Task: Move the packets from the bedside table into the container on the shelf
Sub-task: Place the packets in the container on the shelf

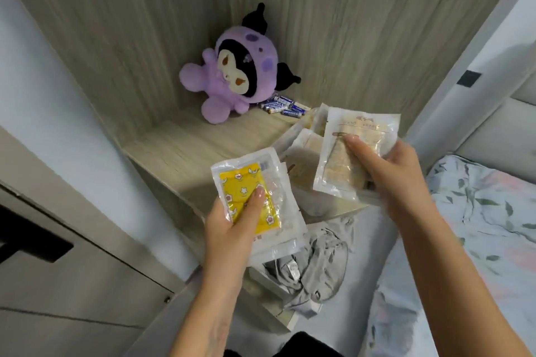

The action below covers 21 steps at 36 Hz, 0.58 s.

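Head view, left hand holding a clear plastic packet with a yellow star pad in front of the wooden shelf, right hand gripping a clear packet with a beige pad over the clear container on the shelf, purple plush doll at the shelf's back, blue batteries beside it

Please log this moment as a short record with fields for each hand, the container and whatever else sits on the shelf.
left hand: left hand holds yellow-patterned packet, with more clear packets stacked beneath
right hand: right hand holds beige packet over the container
container: translucent container on the wooden shelf, packets already inside
shelf, other: purple plush toy; loose batteries
below shelf: grey cloth
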Tool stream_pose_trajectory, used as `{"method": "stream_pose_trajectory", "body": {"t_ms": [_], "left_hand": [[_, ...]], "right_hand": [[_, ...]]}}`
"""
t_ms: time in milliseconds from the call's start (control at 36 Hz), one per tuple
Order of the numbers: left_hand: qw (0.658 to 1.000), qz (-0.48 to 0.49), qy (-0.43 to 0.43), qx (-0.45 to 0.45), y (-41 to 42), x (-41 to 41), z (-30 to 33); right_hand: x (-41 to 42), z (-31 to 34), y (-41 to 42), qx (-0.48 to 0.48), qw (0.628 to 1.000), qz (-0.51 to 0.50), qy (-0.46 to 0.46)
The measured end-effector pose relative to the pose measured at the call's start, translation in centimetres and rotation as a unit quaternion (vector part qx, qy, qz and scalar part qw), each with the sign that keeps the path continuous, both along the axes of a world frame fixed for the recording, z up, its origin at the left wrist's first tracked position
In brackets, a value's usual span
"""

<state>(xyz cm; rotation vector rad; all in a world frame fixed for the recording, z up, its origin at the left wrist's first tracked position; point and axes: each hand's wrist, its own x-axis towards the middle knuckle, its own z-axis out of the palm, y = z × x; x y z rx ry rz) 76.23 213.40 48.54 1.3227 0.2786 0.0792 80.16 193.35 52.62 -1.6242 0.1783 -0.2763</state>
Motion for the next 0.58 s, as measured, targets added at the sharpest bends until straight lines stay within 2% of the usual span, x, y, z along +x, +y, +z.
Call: {"method": "stream_pose_trajectory", "body": {"t_ms": [111,194,278,333,361,389,500,583], "left_hand": [[1.000,0.022,0.009,0.004,-1.5,0.2,0.1],[0.999,0.029,0.021,0.019,-1.7,0.6,-0.1],[0.999,0.027,0.030,0.023,-1.7,0.9,0.0],[0.999,0.024,0.033,0.019,-1.6,1.0,0.2],[0.999,0.024,0.034,0.018,-1.5,1.1,0.2],[0.999,0.024,0.035,0.018,-1.4,1.2,0.3],[0.999,0.027,0.037,0.009,-0.8,2.0,0.8],[0.999,0.016,0.041,0.000,-0.7,2.7,1.1]], "right_hand": [[5.5,1.0,-3.1,-0.189,0.980,0.055,-0.029],[10.3,1.7,-4.5,-0.314,0.936,0.157,0.037],[12.8,1.8,-3.5,-0.426,0.845,0.284,0.152],[13.2,1.5,-1.9,-0.500,0.774,0.321,0.218],[13.3,1.3,-1.4,-0.523,0.753,0.323,0.235],[13.4,1.0,-1.1,-0.527,0.748,0.316,0.250],[13.7,0.4,-1.4,-0.462,0.774,0.314,0.299],[13.6,-0.1,-1.9,-0.475,0.764,0.319,0.299]]}}
